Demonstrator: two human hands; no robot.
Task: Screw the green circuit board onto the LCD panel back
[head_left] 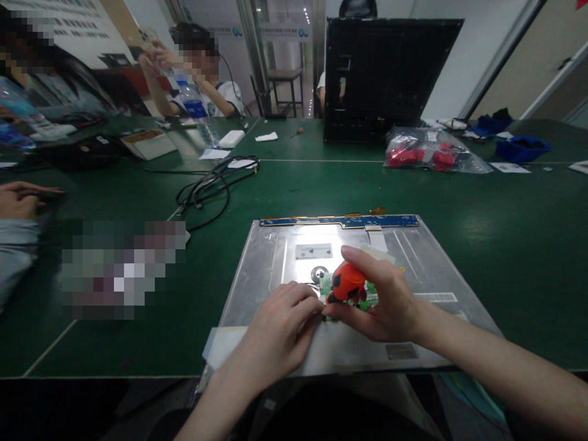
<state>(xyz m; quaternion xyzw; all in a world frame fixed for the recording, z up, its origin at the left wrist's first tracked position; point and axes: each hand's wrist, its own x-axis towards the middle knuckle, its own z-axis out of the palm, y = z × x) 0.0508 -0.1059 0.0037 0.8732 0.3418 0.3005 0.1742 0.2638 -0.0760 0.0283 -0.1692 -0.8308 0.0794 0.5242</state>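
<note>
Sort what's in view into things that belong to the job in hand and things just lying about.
Seemingly part of the job:
orange-and-black tool in the right hand
green circuit board beneath it
metal panel under both hands
blue circuit strip along its far edge

Apparently just lying about:
black cable
clear bag with red contents
bottle beyond the cable

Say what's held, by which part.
The right hand holds an orange-and-black rounded handle by its sides; whether the left hand holds anything is unclear.
</note>
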